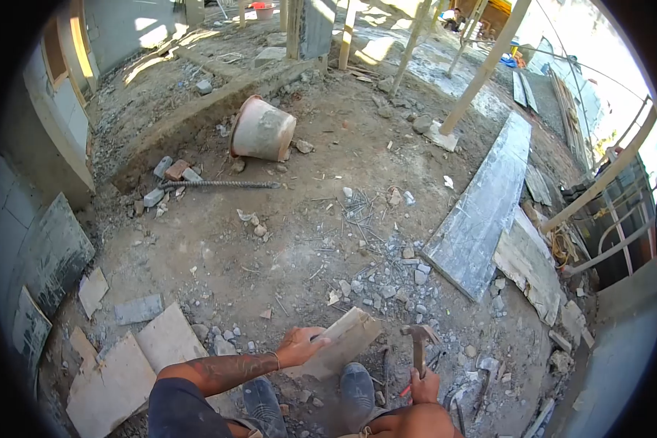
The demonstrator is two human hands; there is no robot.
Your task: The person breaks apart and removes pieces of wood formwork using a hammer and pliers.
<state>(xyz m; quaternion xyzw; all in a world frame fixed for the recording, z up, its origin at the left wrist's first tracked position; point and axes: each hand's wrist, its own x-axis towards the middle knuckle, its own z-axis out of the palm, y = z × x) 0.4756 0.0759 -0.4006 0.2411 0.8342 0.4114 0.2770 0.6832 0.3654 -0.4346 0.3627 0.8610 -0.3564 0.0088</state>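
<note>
My left hand (pixel 299 347) is closed on the edge of a short piece of board (pixel 347 342), which is tilted above the ground in front of my boots. Wrapped round the handle of a claw hammer (pixel 419 342) is my right hand (pixel 425 385), to the right of the board. The hammer's head points up, apart from the board. Several loose nails (pixel 361 212) lie scattered on the dirt farther ahead. Both of my boots (pixel 358 387) stand on the rubble, partly hidden.
A dirty bucket (pixel 263 130) lies on its side ahead, near a ribbed steel bar (pixel 223 184). A long grey board (pixel 482 208) stretches along the right. Cut panels (pixel 117 383) lie at lower left. Wooden props (pixel 489 66) stand at the back right; gravel (pixel 387 292) covers the ground.
</note>
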